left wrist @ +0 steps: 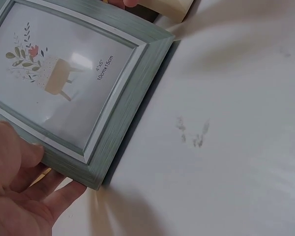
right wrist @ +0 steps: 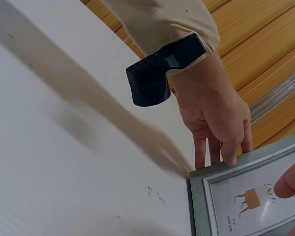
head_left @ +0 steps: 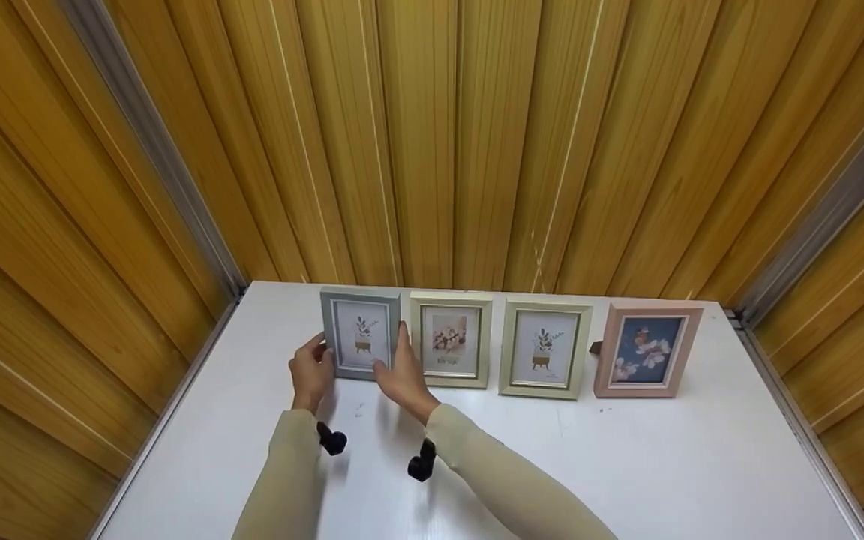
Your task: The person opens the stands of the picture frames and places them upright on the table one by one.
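A grey-green photo frame (head_left: pixel 353 322) with a potted-plant print stands upright on the white tabletop, at the left end of a row. On its left side my left hand (head_left: pixel 310 375) grips the edge; in the left wrist view the thumb lies on the front and fingers reach behind. My right hand (head_left: pixel 406 381) holds the opposite side, its thumb over the front near the lower right corner. Part of that hand's fingers is hidden behind the frame. Close by on the right is a cream frame (head_left: pixel 451 319) with a flower photo.
Farther right stand a pale green frame (head_left: pixel 544 322) with a plant print and a pink frame (head_left: pixel 649 315) with blossoms on blue, its back stand showing. Wood-patterned walls (head_left: pixel 417 150) enclose the white table (head_left: pixel 627 465) at the back and sides.
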The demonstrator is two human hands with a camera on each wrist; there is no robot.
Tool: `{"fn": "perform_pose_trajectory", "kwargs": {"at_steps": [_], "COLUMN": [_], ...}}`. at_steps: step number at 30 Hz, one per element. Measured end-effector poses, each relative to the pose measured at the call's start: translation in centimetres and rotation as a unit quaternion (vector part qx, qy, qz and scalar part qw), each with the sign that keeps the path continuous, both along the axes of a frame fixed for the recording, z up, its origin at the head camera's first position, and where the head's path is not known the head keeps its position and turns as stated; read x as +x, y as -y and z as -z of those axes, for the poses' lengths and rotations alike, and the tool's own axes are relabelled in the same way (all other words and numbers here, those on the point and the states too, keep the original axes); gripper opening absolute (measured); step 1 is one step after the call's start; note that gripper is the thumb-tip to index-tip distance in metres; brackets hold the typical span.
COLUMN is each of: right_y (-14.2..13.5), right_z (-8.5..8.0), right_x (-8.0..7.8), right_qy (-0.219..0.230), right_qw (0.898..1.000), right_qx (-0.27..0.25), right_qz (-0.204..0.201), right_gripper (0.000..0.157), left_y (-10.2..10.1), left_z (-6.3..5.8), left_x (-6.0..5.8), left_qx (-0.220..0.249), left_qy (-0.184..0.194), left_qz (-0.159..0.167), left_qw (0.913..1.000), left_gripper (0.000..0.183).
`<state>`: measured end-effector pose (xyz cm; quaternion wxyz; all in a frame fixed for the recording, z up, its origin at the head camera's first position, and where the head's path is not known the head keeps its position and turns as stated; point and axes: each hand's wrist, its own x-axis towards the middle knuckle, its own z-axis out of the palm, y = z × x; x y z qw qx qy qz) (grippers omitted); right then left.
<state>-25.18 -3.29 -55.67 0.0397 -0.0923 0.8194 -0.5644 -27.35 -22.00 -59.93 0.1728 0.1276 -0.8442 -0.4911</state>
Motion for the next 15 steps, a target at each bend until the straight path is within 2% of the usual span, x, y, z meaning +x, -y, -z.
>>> {"fn": "perform_pose_trajectory", "kwargs": {"at_steps": [8, 15], "right_y": [0.02, -0.62], "right_z": [-0.27, -0.64], "right_x": [-0.03, 0.57], "right_qy": [0.005, 0.023], "right_qw": [1.000, 1.000], "right_qx": [-0.002, 0.000], "right_qz": [0.025, -0.002], "right_gripper": [0.086, 0.082], "left_y": [-0.42, 0.00], "left_z": [-0.05, -0.12], "left_x": [-0.34, -0.36], "left_qx": [0.000, -0.003], "left_qy": [0.004, 0.012], "left_qz": [0.009, 0.019], "left_qw": [1.0000, 0.9997], "left_gripper": [0.040, 0.039]}}
